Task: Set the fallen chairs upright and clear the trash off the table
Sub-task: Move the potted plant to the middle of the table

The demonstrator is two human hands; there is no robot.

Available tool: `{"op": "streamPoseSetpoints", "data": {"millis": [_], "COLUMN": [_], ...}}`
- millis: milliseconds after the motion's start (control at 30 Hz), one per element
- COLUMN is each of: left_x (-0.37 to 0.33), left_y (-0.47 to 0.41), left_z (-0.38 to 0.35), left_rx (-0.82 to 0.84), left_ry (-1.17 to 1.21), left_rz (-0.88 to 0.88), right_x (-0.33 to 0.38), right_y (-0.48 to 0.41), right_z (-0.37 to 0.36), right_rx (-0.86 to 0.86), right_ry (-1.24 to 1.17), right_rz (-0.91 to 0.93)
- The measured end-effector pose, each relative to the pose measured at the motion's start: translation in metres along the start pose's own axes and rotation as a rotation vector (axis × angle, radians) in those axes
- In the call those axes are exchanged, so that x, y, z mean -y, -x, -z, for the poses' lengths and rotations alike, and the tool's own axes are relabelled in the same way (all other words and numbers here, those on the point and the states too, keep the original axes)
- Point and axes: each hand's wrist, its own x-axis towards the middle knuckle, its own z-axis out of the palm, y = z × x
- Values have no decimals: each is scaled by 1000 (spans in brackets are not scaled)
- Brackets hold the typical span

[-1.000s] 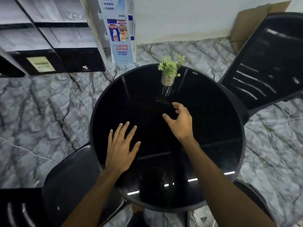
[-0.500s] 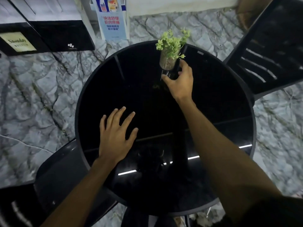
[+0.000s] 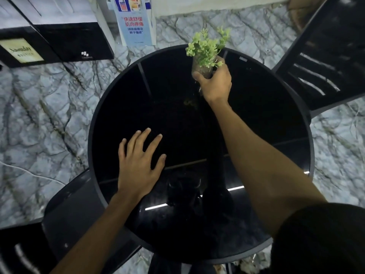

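Observation:
A round black glass table (image 3: pixel 126 107) fills the middle of the view. At its far side stands a small clear vase with a green plant (image 3: pixel 206 47). My right hand (image 3: pixel 216 84) is wrapped around the vase's lower part, thumb on its left side. My left hand (image 3: pixel 139 165) lies flat on the near left of the tabletop, fingers spread, holding nothing. One black chair (image 3: pixel 331 62) stands at the far right of the table. Another black chair (image 3: pixel 71 220) sits at the near left, its seat partly under the table's edge. No trash shows on the tabletop.
Black and white boxes (image 3: pixel 65 34) are stacked on the marble floor at the far left. A blue printed sign (image 3: pixel 135 26) leans at the wall behind the table. A brown cardboard piece (image 3: pixel 302 10) stands in the far right corner.
My right hand has reached forward across the table and closed around the vase. My left hand stays flat on the tabletop. My head has moved closer over the table.

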Motion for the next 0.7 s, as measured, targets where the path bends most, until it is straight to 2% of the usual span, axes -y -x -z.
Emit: {"op": "streamPoseSetpoints", "data": {"millis": [367, 700], "left_x": [0, 1], "left_y": [0, 3], "left_z": [0, 0], "left_rx": [5, 11], "left_ry": [5, -9], "left_rz": [7, -4], "right_x": [-13, -21], "right_y": [55, 183], "right_z": [19, 67], "right_rx": [47, 68], "right_ry": [-27, -65], "right_rz": [34, 40]}}
